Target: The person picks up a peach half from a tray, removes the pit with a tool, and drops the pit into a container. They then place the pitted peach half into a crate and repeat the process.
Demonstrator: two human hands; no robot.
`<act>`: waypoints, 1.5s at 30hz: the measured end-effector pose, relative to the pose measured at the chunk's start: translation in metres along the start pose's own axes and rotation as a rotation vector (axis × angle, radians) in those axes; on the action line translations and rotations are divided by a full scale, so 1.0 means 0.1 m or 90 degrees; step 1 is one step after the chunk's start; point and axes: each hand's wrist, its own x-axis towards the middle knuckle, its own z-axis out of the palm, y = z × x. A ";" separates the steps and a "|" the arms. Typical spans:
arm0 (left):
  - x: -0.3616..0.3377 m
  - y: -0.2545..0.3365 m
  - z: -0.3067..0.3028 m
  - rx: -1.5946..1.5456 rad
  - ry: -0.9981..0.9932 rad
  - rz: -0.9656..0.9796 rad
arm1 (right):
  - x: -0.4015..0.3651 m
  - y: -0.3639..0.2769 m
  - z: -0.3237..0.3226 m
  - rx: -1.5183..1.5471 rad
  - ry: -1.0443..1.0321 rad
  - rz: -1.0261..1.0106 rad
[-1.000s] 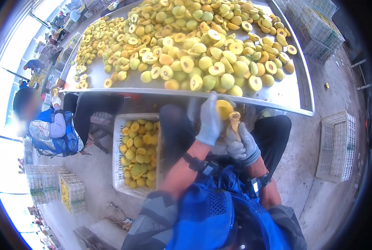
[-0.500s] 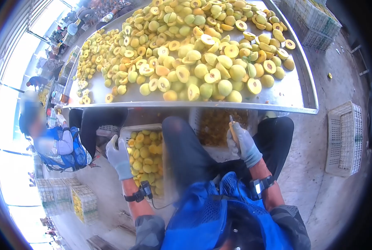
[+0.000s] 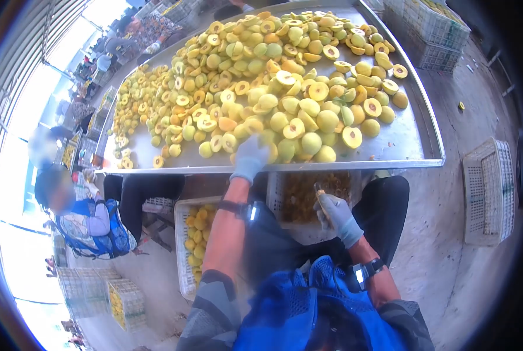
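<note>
My left hand (image 3: 252,157), in a pale grey glove, reaches over the near rim of the metal table (image 3: 390,164) and touches the heap of halved yellow stone fruit (image 3: 308,107). Its fingers are blurred and partly hidden among the fruit, so their grip does not show. Below the table, my right hand (image 3: 338,217), also gloved, is closed around a small wood-handled tool (image 3: 321,198) pointing upward. Many fruit halves show a brown stone or hollow. Beneath my left forearm stands a white crate of yellow fruit (image 3: 198,234), partly covered by the arm.
Between my knees, under the table edge, is a crate with brownish bits (image 3: 308,199). An upright white crate (image 3: 488,193) stands on the floor at right, with stacked crates (image 3: 437,35) behind. A seated co-worker (image 3: 91,216) is at left, near more crates (image 3: 124,304).
My left hand has moved up and right, from beside the fruit crate to the heap on the table. My right hand keeps the tool, slightly lower. The view has shifted a little.
</note>
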 end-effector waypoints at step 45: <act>-1.49 1.07 0.36 -0.837 -0.063 0.078 | -0.52 -0.37 0.31 -0.310 0.128 -0.307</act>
